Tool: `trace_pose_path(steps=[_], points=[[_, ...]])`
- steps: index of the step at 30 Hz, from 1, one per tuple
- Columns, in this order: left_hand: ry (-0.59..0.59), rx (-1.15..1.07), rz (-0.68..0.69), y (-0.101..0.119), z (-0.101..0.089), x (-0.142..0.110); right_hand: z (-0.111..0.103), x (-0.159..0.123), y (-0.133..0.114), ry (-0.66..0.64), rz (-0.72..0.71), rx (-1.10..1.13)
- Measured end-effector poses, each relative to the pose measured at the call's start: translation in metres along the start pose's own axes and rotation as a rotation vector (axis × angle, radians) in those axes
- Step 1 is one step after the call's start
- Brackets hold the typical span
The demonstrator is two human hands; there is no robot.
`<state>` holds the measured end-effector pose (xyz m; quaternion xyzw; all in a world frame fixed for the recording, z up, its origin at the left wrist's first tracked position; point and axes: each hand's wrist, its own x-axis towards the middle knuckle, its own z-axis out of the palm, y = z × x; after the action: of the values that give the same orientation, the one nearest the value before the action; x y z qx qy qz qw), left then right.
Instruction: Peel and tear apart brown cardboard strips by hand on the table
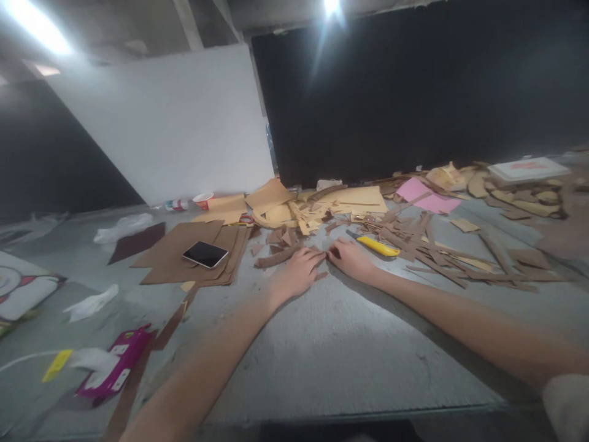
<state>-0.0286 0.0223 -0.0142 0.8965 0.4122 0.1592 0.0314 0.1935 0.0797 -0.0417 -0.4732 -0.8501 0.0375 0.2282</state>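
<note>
My left hand (301,270) rests low over the grey table, its fingers bent onto a small brown paper piece (317,250). Close on its right is my right hand (350,259), with the fingers curled and pinched at the end of that piece. The fingertips nearly meet and hide most of it. A short brown scrap (321,276) lies just below the left fingers. Beside the right hand is a yellow utility knife (378,246), its blade end pointing up and left. A curved brown strip (276,258) lies left of the left hand.
A phone (205,254) lies on stacked brown sheets (184,233). Brown strips (432,252) are heaped at right, tan paper scraps (276,215) behind. A pink sheet (427,195), a paper cup (203,199) and a purple tissue pack (117,365) are also on the table (331,356).
</note>
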Motion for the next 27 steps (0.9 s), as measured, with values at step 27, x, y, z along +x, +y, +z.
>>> trace_pose_path(steps=[27], points=[[-0.021,0.068,0.016,-0.005,0.005,-0.001,-0.012,-0.007,-0.011,-0.06,-0.055,0.1]])
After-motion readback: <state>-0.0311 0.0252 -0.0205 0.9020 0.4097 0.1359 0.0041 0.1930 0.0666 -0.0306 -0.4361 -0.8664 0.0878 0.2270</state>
